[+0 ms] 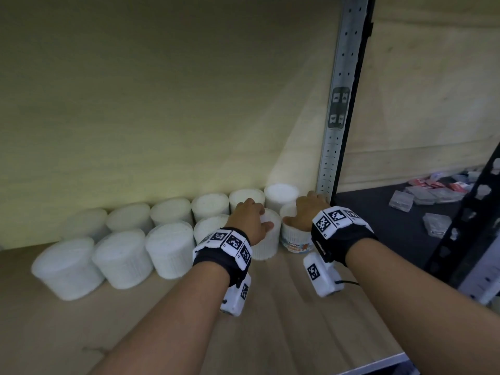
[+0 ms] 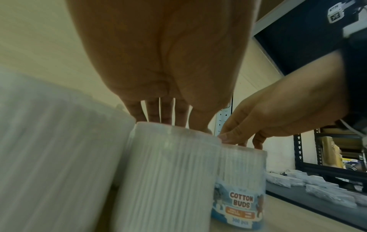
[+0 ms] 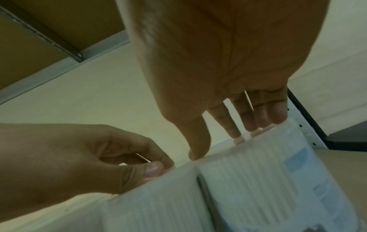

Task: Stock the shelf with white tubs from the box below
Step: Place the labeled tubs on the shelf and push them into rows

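Observation:
Two rows of white tubs (image 1: 121, 255) stand on the wooden shelf (image 1: 284, 320) against the back wall. My left hand (image 1: 251, 216) reaches down over a plain white tub (image 1: 267, 240) near the front row's right end, with fingertips and thumb curled on its lid rim (image 2: 170, 130). Beside it, my right hand (image 1: 308, 212) grips the lid of the last tub (image 1: 295, 238), which carries a blue "Cotton Buds" label (image 2: 241, 202). Both tubs stand upright on the board and touch each other. The box below is out of view.
A perforated metal upright (image 1: 335, 131) stands just right of the labelled tub. Beyond it a dark shelf (image 1: 392, 212) holds clear packets (image 1: 433, 197). The wooden board in front of the tubs is bare. A black rack post (image 1: 465, 220) stands at far right.

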Demonstrator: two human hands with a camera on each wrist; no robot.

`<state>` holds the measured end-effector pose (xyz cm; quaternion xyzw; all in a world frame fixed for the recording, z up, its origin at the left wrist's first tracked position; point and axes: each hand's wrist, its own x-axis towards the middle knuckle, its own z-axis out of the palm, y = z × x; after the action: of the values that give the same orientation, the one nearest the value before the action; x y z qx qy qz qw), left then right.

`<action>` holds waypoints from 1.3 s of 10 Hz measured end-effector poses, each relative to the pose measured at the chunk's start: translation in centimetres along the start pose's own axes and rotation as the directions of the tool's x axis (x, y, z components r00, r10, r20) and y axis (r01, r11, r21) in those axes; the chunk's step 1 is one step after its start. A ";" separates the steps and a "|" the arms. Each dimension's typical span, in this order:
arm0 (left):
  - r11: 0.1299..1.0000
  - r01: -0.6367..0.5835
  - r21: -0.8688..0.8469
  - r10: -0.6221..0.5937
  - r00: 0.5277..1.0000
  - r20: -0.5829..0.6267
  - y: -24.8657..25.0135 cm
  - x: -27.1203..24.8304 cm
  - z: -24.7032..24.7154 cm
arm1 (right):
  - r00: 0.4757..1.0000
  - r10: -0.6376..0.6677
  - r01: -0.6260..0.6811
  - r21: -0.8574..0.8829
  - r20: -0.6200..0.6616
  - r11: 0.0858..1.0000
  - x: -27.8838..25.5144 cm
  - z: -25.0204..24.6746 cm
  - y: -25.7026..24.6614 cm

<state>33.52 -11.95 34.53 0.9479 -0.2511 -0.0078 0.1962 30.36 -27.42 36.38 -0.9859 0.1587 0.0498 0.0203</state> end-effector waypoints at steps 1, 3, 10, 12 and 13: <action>1.000 -0.003 -0.006 0.003 1.000 0.000 0.0 -0.1 0.0 | 1.000 -0.023 0.023 0.001 0.007 1.000 0.3 0.0 0.3; 1.000 0.003 -0.005 -0.003 1.000 0.007 0.0 -0.1 0.0 | 0.996 -0.090 0.090 0.002 0.025 0.996 0.0 -0.5 1.0; 1.000 0.014 0.006 -0.015 0.998 0.066 0.4 -0.1 -0.6 | 0.966 -0.253 0.247 0.090 0.057 0.965 -0.2 -1.3 2.2; 1.000 -0.016 0.020 0.012 0.985 0.172 1.1 -0.1 -1.6 | 0.968 -0.250 0.246 0.101 0.033 0.964 -0.1 -0.6 2.6; 0.999 -0.030 0.013 0.027 0.977 0.209 1.1 -0.3 -1.9 | 0.965 -0.261 0.257 0.074 0.042 0.964 0.0 -0.7 2.5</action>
<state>32.97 -12.04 36.70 0.9396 -0.2840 -0.1026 0.1612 29.69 -29.84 37.06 -0.9953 0.0294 0.0664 0.0642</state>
